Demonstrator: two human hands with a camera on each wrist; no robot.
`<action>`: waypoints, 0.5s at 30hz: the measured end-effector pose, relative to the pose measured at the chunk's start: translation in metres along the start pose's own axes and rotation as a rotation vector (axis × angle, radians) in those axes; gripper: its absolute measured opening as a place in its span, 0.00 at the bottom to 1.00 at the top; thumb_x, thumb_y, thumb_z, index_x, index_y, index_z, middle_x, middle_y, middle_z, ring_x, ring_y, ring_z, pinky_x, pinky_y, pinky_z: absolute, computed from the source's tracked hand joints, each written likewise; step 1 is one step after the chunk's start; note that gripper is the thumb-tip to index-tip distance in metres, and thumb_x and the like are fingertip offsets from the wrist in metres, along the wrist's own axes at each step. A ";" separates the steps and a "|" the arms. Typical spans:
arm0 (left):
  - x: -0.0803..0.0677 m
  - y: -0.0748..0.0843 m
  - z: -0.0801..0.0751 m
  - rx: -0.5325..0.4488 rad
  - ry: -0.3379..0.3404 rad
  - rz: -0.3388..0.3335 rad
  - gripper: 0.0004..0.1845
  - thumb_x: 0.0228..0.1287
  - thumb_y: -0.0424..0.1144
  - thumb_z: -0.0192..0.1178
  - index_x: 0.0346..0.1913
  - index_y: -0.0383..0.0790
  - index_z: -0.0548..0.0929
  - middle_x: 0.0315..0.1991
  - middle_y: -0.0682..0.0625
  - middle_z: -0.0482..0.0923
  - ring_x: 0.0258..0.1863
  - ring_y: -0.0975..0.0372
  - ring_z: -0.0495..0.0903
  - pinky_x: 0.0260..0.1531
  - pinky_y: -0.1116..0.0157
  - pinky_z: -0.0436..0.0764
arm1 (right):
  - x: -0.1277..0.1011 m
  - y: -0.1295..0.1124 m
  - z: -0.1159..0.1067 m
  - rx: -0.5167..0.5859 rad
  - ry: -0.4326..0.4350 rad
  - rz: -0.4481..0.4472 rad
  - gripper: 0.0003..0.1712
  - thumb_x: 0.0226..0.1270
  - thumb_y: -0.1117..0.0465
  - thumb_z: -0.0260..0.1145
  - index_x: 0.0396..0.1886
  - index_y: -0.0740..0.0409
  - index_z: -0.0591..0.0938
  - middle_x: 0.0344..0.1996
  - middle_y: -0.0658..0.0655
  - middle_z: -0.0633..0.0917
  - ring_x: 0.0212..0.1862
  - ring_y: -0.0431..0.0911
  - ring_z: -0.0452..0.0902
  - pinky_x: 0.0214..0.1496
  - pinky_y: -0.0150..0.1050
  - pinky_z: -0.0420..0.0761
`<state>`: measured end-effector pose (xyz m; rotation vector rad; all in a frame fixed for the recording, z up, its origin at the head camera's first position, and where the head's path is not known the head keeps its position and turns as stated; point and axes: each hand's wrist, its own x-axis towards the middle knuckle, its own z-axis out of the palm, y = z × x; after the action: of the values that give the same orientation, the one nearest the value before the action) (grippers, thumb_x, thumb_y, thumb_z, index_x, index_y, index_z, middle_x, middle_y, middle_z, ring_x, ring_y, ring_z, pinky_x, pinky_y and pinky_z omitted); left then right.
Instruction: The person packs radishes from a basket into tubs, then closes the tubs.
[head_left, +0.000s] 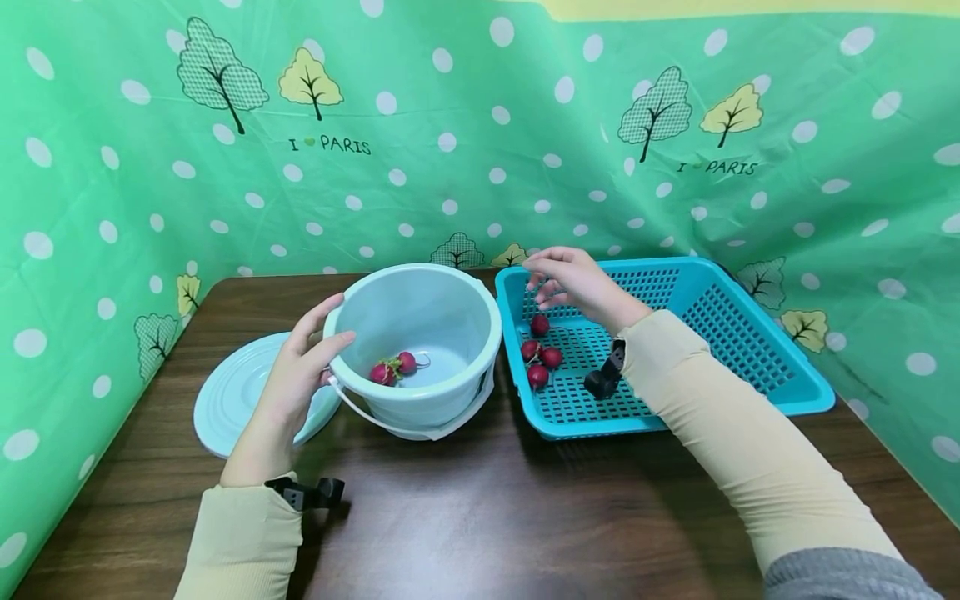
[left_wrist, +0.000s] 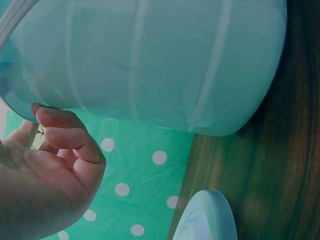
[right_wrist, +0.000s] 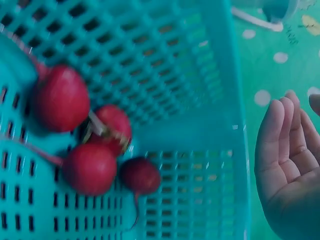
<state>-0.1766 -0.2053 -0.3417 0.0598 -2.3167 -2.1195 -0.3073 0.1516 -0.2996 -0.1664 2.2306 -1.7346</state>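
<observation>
A pale blue bucket (head_left: 416,408) stands upright on the table, its white handle hanging down the near side. Radishes (head_left: 393,368) with bits of green lie on its bottom. My left hand (head_left: 300,367) grips the bucket's left rim, thumb over the edge; in the left wrist view the left hand (left_wrist: 65,165) has curled fingers at the bucket's wall (left_wrist: 160,65). Above the left end of a blue perforated basket (head_left: 750,354) is my right hand (head_left: 573,283), fingers loosely bent around nothing. Several red radishes (head_left: 537,377) lie in that basket, seen close in the right wrist view (right_wrist: 90,169).
A round pale blue lid (head_left: 225,400) lies flat left of the bucket. The dark wooden table (head_left: 480,517) runs back to a green dotted cloth (head_left: 450,192). The bucket and basket stand side by side with a narrow gap.
</observation>
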 end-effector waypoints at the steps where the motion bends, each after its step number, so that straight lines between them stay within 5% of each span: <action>1: 0.000 0.000 0.000 0.001 0.002 -0.001 0.32 0.70 0.48 0.59 0.74 0.59 0.64 0.66 0.46 0.61 0.33 0.68 0.78 0.31 0.72 0.78 | 0.001 0.003 -0.002 -0.014 -0.001 0.002 0.24 0.74 0.52 0.60 0.61 0.63 0.75 0.33 0.53 0.81 0.25 0.43 0.78 0.37 0.39 0.85; 15: 0.000 0.000 0.000 0.022 0.007 -0.002 0.31 0.71 0.48 0.58 0.75 0.59 0.63 0.65 0.44 0.63 0.35 0.68 0.78 0.32 0.72 0.79 | 0.008 0.030 -0.022 -0.143 -0.041 0.084 0.25 0.73 0.51 0.61 0.60 0.64 0.74 0.36 0.57 0.83 0.26 0.42 0.79 0.38 0.40 0.85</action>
<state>-0.1768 -0.2055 -0.3418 0.0699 -2.3377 -2.0916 -0.3182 0.1774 -0.3255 -0.1374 2.2975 -1.5161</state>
